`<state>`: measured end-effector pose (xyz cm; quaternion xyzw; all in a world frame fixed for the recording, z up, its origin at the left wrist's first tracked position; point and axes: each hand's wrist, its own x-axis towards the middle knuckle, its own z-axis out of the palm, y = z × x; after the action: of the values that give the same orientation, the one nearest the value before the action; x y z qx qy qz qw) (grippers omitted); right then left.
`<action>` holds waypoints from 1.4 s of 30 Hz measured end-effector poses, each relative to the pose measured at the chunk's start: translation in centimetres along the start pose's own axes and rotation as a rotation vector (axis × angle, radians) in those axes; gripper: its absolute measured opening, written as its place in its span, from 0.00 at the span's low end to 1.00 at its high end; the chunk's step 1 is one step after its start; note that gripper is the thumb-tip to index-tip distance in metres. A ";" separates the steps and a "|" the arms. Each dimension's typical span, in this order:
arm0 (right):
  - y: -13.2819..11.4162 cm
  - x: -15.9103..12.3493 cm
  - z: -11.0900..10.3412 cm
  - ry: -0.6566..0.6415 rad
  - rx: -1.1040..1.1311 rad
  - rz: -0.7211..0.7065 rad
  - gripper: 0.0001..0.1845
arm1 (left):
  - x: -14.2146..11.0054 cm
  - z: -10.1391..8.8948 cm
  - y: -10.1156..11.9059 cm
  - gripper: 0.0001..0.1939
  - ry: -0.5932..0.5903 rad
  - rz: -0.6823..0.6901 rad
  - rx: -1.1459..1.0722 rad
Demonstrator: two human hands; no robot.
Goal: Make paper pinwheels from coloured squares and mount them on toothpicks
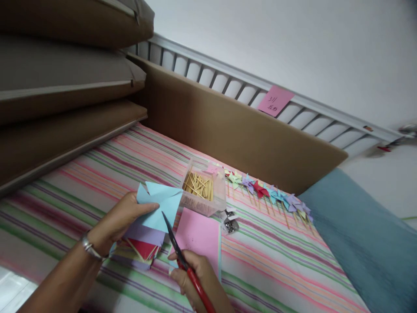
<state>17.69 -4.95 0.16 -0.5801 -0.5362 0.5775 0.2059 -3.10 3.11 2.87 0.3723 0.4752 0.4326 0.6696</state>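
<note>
My left hand (130, 216) pinches a light blue square of paper (166, 198) by its left side, with slits cut in from its corners. In my right hand (197, 278) is a pair of scissors (178, 250) with red handles and dark blades. The blade tips point up at the blue paper, near its lower middle. Below that paper lie a purple sheet (148, 233) and a stack of red, yellow and purple cut pieces (143, 250). Right of the blades, a pile of pink paper (198, 234) lies flat on the striped cloth (260, 252).
A clear plastic box (220, 191) holds many short wooden sticks (198, 186). Beside it sits a small bag of dark metal bits (230, 224). Several finished paper pinwheels (260, 190) on sticks lie in a row at the right. Stacked brown cushions (71, 78) stand at the left; a brown board (228, 121) rises behind.
</note>
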 end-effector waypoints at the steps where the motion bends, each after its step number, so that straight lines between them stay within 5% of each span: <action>1: 0.1 0.0 0.0 0.000 0.002 0.004 0.17 | 0.0 0.0 0.0 0.14 -0.002 0.002 0.000; 15: 1.2 0.5 -0.2 -0.001 -0.074 -0.113 0.17 | 0.4 -0.3 -0.5 0.13 0.002 0.005 -0.017; 42: 0.9 0.2 -0.1 -0.006 -0.078 -0.091 0.18 | 0.3 -0.3 -0.4 0.13 -0.003 -0.001 -0.035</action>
<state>18.08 -5.02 -0.65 -0.5610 -0.5848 0.5480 0.2076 -3.23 3.24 2.33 0.3611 0.4666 0.4398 0.6771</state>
